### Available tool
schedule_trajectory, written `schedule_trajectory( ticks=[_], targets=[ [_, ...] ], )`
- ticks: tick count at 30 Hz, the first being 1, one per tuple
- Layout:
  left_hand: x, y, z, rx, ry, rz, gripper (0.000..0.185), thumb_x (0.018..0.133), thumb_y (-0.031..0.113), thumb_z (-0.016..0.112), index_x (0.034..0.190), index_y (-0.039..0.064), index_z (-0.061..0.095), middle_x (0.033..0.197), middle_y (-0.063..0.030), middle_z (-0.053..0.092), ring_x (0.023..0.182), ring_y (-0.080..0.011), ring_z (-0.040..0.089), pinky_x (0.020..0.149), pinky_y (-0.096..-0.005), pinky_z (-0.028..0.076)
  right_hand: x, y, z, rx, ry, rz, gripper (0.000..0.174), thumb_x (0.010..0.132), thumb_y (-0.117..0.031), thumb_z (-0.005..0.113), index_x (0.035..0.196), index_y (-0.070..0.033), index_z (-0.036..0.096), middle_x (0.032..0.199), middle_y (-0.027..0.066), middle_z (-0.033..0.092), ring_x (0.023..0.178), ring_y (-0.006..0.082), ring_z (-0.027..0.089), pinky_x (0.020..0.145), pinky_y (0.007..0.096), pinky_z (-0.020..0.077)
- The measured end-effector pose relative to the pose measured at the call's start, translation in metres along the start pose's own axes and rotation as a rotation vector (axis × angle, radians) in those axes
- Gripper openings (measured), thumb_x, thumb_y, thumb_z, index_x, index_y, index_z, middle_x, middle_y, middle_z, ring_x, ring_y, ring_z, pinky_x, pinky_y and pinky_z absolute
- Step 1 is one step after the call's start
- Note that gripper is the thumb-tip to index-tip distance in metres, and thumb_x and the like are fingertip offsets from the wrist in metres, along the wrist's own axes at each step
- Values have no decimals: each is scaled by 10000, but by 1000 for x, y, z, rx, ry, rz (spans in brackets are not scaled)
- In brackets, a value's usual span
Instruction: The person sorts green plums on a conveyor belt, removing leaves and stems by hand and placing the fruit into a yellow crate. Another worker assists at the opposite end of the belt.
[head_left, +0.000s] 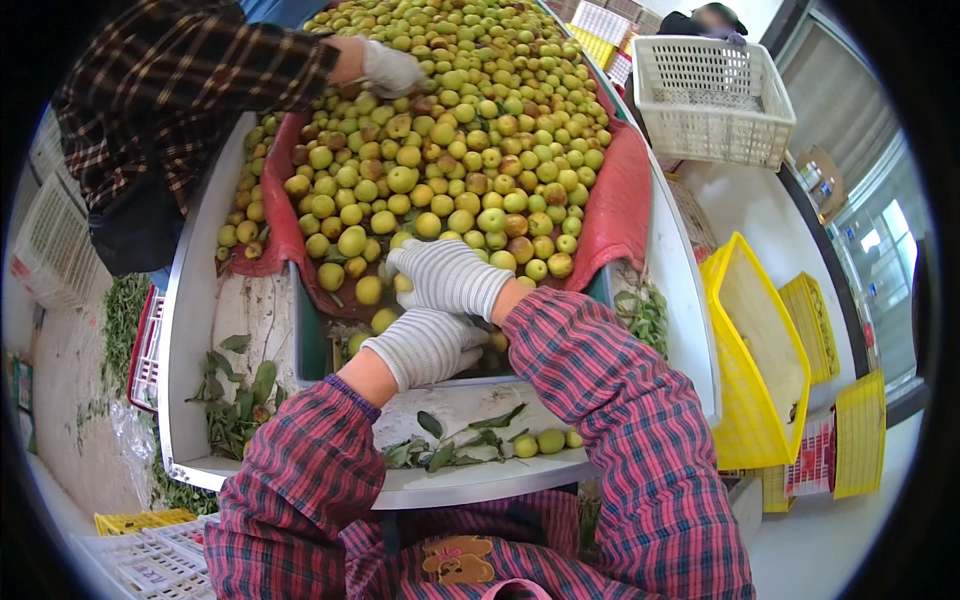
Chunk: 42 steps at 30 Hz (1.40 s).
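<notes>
Before me a heap of yellow-green, russet-blotched fruits that look like jujubes (401, 178) spreads over a red mesh cloth (616, 199). Both my hands wear striped white knit gloves. My right hand (454, 277) reaches to the heap's near edge, a jujube (403, 283) between its thumb and fingers. Below its wrist is my left hand (426, 349), pointing right over a green-rimmed opening (311, 352). A few fruits lie around this hand; its palm is hidden, so whether it grips one cannot be seen.
At left, a co-worker's gloved hand (391, 69) touches the heap. The white sorting table (487, 486) has a raised rim, with leafy twigs (457, 444) and several fruits along its front. A white crate (712, 105) and yellow crates (750, 367) stand at right, more crates (150, 562) at lower left.
</notes>
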<state>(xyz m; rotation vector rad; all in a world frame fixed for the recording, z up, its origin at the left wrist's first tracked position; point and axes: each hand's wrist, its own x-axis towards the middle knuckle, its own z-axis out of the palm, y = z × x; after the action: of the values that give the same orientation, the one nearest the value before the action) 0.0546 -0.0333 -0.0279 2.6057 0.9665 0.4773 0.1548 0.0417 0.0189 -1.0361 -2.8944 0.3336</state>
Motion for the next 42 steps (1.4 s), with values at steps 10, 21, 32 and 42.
schedule_trajectory(
  ticks=[10,21,32,42],
  targets=[
    [7,17,-17,67,128,-109,226,907,219,611,1089,95,660,918,-107,678,794,-332,654,679,-416,523,-78,126,-58,791,489,644,358,849,-220,659,1162,-47,658,1035,99,682,892,164,648,769,289,537],
    [8,16,-20,122,307,-210,246,909,172,588,1132,80,632,971,-121,652,836,-339,651,674,-433,524,-62,130,-37,-147,-53,596,430,786,-293,659,1166,-92,649,1055,204,698,1013,363,669,891,436,527],
    [7,15,-19,115,309,-208,209,895,168,595,1073,67,636,984,-131,649,844,-357,647,706,-440,528,-37,91,-39,-59,-87,404,481,857,-409,601,1214,-91,651,1092,192,704,1006,354,674,912,437,517],
    [8,12,-16,164,315,-183,178,896,183,596,1029,66,617,945,-128,637,844,-351,644,706,-439,527,-15,46,-8,-90,230,434,312,834,-237,656,1111,-100,617,1101,193,650,973,383,667,836,481,536]
  ],
)
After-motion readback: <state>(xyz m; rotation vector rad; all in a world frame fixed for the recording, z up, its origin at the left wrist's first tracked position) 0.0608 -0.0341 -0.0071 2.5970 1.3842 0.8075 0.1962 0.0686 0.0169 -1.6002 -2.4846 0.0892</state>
